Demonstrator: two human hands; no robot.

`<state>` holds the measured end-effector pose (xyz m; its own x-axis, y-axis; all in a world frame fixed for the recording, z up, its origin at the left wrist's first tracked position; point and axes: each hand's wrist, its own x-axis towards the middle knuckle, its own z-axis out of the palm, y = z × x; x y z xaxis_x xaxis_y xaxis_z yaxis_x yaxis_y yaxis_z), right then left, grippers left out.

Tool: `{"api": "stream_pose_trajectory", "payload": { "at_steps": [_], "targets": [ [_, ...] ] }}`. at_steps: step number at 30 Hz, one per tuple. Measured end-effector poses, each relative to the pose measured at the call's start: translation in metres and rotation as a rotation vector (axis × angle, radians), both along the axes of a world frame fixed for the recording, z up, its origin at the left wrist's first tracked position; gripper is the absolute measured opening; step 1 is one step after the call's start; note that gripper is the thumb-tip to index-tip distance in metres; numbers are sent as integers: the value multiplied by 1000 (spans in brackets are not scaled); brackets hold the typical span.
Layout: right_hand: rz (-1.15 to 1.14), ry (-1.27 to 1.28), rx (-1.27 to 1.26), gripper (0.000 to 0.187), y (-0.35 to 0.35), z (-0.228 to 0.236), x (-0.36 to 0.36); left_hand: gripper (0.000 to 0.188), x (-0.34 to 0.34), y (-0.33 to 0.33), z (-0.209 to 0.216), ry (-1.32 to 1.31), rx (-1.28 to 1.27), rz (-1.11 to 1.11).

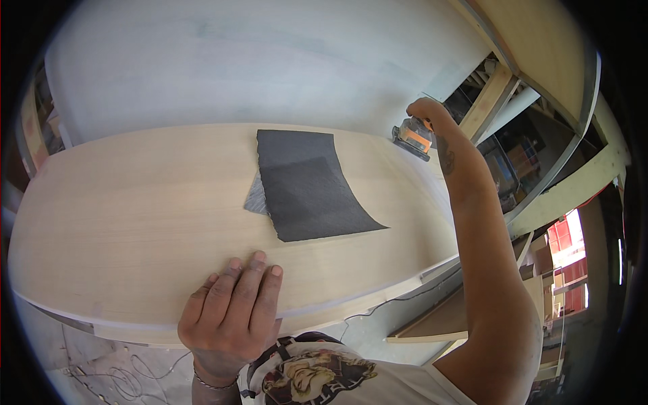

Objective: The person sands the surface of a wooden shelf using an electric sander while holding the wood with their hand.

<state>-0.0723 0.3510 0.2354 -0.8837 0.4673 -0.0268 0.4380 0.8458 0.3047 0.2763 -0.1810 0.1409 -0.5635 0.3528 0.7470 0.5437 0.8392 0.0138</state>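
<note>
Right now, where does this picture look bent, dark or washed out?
Head view: the wooden panel looks bowed along its near edge; black fills the corners; the bright red patch at right looks washed out; the dark sheet shows little glare.

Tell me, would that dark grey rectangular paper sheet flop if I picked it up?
Probably bendy: the dark grey paper sheet curves along its right edge. It looks thin, so likely light. It might tear, since its left edge is ragged.

A woodworking workshop is showing itself: a sander (pixel 413 138) and sandpaper (pixel 304 185) are sitting on a pale wooden tabletop (pixel 135 202), while cables (pixel 88 375) are trailing over the floor (pixel 368 331).
</note>
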Motion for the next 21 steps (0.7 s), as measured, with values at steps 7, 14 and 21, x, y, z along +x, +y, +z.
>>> {"api": "stream_pose_trajectory", "payload": {
  "at_steps": [7,14,21],
  "targets": [
    [21,-182,93,33,-22,17,16,28,6,1,8,20,33,-7],
    [76,3,37,32,-37,13,21,33,20,8,21,19,79,-40],
    [73,49,34,34,-50,27,36,34,23,14,32,32,99,-46]
  ]
}}
